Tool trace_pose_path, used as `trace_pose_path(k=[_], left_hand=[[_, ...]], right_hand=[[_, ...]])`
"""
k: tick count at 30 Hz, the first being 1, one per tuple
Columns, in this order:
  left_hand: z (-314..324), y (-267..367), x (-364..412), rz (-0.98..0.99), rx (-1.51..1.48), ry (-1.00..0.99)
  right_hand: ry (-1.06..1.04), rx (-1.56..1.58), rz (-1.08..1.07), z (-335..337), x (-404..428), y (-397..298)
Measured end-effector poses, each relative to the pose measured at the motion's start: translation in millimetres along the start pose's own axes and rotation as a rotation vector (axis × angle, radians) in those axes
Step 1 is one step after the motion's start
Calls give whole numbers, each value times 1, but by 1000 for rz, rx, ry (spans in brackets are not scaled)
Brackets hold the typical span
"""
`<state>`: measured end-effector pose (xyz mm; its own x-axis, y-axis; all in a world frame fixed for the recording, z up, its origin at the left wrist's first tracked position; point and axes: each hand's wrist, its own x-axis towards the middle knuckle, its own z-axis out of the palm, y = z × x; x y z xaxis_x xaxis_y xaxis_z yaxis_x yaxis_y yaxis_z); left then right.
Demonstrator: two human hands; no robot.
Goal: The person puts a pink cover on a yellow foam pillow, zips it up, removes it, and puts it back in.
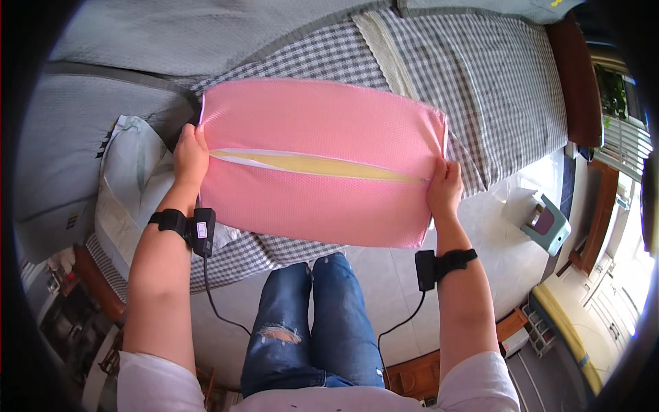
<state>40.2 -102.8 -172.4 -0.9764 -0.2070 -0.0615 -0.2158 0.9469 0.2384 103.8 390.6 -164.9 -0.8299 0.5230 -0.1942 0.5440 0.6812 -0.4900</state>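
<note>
A pink textured pillowcase (319,211) is stretched wide between my hands above a checked sofa cover. Its white-edged zipper gapes along the middle and shows a yellow inside (319,166); the zipper pull lies near the right end. My left hand (191,154) grips the left edge, beside that end of the zipper. At the right edge, my right hand (445,188) pinches the fabric just past the zipper pull. Whether anything fills the pillowcase cannot be told. Each forearm wears a black strap with a small cabled box.
The grey checked cover (499,98) spreads over the sofa, with grey padded cushions (154,36) behind. A whitish pillow or bundled cloth (128,170) rests at the left. On the tiled floor at the right stands a light-blue plastic stool (553,226).
</note>
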Motion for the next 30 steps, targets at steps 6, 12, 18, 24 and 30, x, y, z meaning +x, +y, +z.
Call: trace_pose_path(k=[6,12,18,24,30], left_hand=[[-20,92,-20,319,-145,322],[11,277,-113,476,-944,-454],[55,344,-143,413,-618,-280],[69,350,-138,349,-513,-390],[73,347,-145,409,-539,-226]], right_hand=[[-28,145,78,-3,0,14],[47,218,179,-12,-35,4],[111,374,200,2,-43,13],[141,343,103,4,-42,19],[193,306,46,11,-45,13]])
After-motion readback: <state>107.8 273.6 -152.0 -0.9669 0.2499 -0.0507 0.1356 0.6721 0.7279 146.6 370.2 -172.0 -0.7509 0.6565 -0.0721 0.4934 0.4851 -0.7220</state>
